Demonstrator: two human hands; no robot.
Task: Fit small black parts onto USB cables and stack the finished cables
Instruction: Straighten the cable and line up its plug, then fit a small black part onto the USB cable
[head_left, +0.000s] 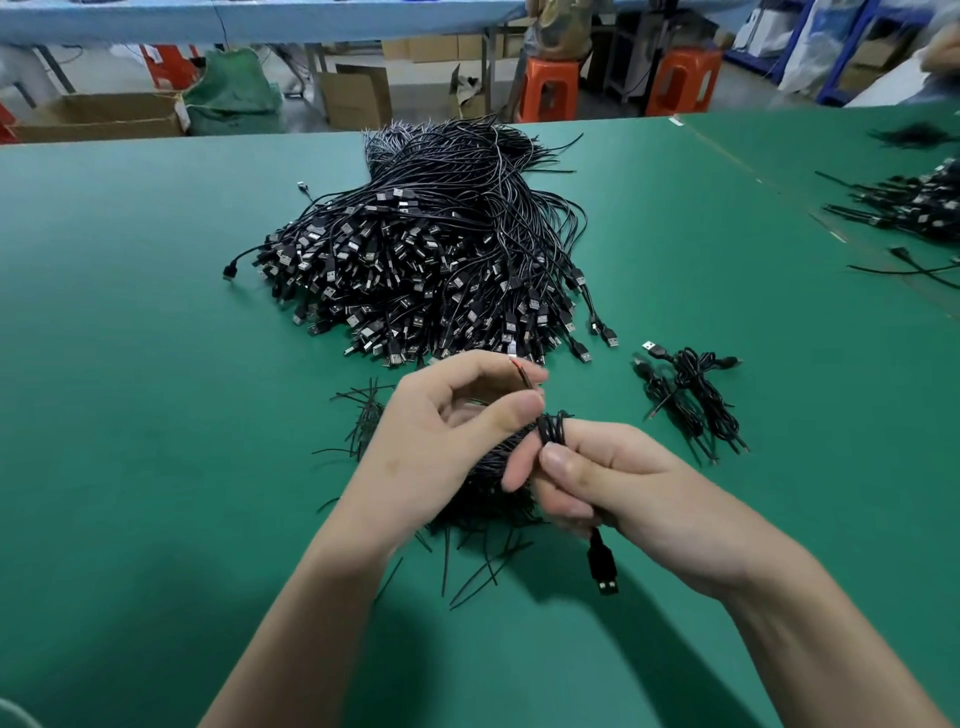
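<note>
My right grip is curled round the coiled cable, whose plug hangs below it over the table. My left grip pinches the wire end just above. The cable is light and limp, so I judge it best held close to that end. Finished cables lie to the right, near the pile.
</note>
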